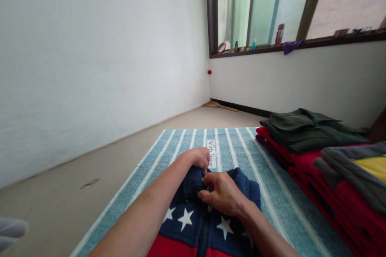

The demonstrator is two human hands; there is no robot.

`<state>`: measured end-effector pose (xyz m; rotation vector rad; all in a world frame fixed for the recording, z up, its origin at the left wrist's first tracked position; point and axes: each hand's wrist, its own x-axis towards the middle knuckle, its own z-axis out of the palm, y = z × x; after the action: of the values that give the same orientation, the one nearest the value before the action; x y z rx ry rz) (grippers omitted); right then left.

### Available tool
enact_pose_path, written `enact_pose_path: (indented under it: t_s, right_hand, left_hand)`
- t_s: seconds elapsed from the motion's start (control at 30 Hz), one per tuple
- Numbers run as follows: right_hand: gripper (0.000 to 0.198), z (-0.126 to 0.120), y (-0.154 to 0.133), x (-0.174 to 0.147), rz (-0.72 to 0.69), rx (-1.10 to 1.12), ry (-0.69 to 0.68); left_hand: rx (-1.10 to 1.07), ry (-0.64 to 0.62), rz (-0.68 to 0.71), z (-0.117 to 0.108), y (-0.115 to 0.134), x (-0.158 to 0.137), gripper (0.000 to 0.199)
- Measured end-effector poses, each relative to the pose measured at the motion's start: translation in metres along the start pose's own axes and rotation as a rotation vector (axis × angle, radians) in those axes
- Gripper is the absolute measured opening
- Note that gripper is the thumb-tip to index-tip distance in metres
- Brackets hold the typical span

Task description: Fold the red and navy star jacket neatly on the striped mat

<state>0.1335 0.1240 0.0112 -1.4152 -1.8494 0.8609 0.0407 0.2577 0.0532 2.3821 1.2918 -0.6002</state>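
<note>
A navy and red jacket [193, 204] with white stars lies front up on a striped blue-green cloth [150, 176], its dark zip running down the middle. At the far edge of the collar, my left hand [199, 157] is closed on the fabric, its fingertips partly hidden. My right hand [221, 192] pinches the collar near the top of the zip, just above the zip pull [209, 208]. Both hands are close together, the right one nearer to me. My forearms cover parts of the jacket's sides.
To the right stands a pile of folded red clothes [328, 192], with a dark green garment [304, 128] and a grey and yellow one [362, 164] on top. White walls meet in the corner ahead. Bottles and a mirror [221, 47] line the window sill [259, 51]. A thin loop [89, 184] lies on the floor.
</note>
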Motion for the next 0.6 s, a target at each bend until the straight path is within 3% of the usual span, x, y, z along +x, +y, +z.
enact_pose_path:
  t_s: [0.37, 0.6]
  right_hand:
    - [0.015, -0.002, -0.004, 0.000, 0.027, -0.046, 0.001]
    - [0.020, -0.010, -0.011, 0.000, -0.020, -0.123, -0.039]
  left_hand:
    - [0.001, -0.042, 0.019, -0.004, -0.002, 0.002, 0.009]
    - [0.027, -0.115, 0.053, -0.003, -0.004, 0.006, 0.016]
